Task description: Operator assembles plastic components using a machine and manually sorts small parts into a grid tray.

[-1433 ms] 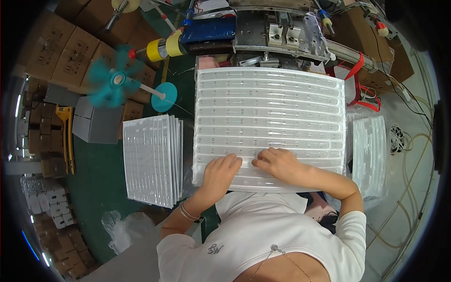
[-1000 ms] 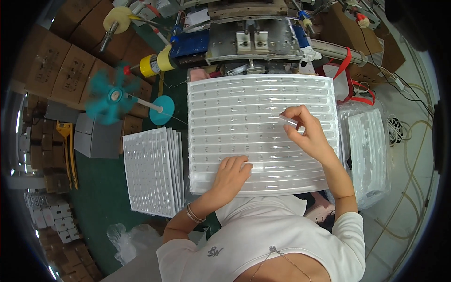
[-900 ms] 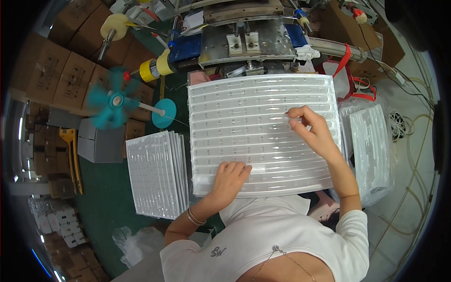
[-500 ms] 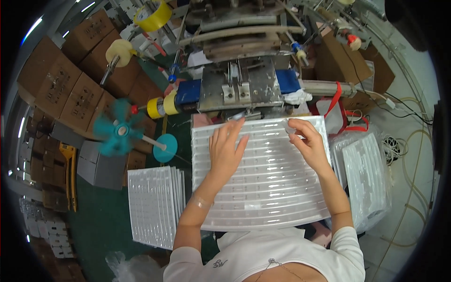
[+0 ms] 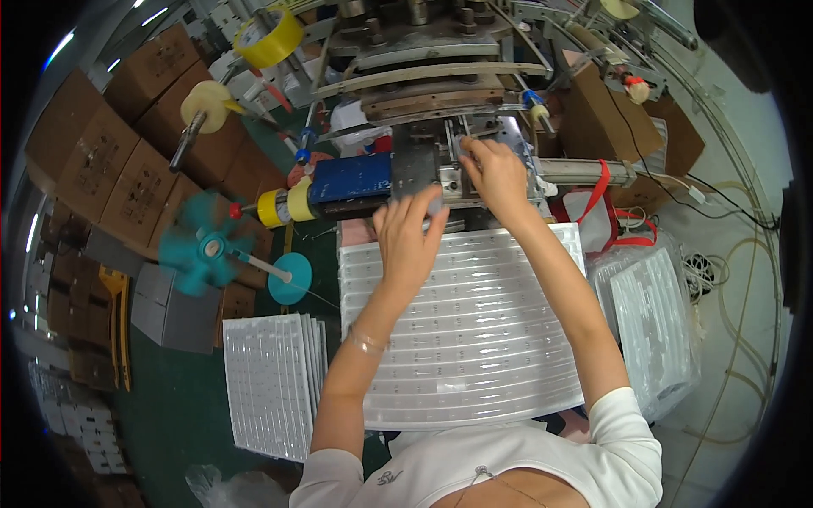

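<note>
Left hand (image 5: 411, 241) spread open, fingers blurred, over far edge of ribbed clear plastic tray sheet (image 5: 474, 339) at frame centre. Right hand (image 5: 494, 173) loosely curled, fingertips on grey metal machine block (image 5: 415, 165) above; grip unclear. Teal plastic fan (image 5: 203, 245) at left.

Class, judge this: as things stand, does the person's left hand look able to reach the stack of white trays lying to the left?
Probably yes: the left hand is raised over the ribbed tray, and nothing stands between it and the stack.

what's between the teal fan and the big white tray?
Head view: the fan's round teal base, then a strip of bare green floor before the tray.
</note>
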{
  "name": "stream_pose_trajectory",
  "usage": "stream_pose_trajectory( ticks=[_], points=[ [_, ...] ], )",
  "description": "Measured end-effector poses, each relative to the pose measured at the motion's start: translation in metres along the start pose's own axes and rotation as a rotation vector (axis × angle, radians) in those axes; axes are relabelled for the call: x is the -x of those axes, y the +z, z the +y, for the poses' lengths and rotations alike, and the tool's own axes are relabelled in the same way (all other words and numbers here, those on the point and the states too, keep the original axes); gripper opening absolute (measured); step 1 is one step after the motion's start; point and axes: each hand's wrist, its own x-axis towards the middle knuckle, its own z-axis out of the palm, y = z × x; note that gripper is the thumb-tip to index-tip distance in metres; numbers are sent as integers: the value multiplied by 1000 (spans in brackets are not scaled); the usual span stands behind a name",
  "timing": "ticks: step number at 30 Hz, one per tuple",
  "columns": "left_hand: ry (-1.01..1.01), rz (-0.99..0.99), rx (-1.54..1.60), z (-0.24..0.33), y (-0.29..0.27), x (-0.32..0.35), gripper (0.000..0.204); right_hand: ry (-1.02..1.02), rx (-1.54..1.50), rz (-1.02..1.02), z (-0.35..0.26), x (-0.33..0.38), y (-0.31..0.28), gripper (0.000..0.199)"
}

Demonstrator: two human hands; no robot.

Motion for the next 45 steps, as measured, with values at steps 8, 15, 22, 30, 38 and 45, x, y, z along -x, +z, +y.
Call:
stream_pose_trajectory(
  ticks=[8,15,22,30,38,45],
  points=[
    [-510,-88,500,28,-51,115,24,72,-181,20,29,17,16,43],
    [-793,-6,937,17,-80,170,11,383,-481,-89,3,106,-69,32],
    [-779,-83,1053,16,-90,177,18,15,-445,-724,-48,185,-117,26],
    [107,-666,-49,46,-67,232,25,-459,-174,-907,-77,242,-103,29],
    [11,-613,58,38,-73,218,25,-170,-559,-673,-59,180,-99,27],
    [-148,-465,290,25,-64,146,26,454,-732,-215,-18,140,-85,22]
  ],
)
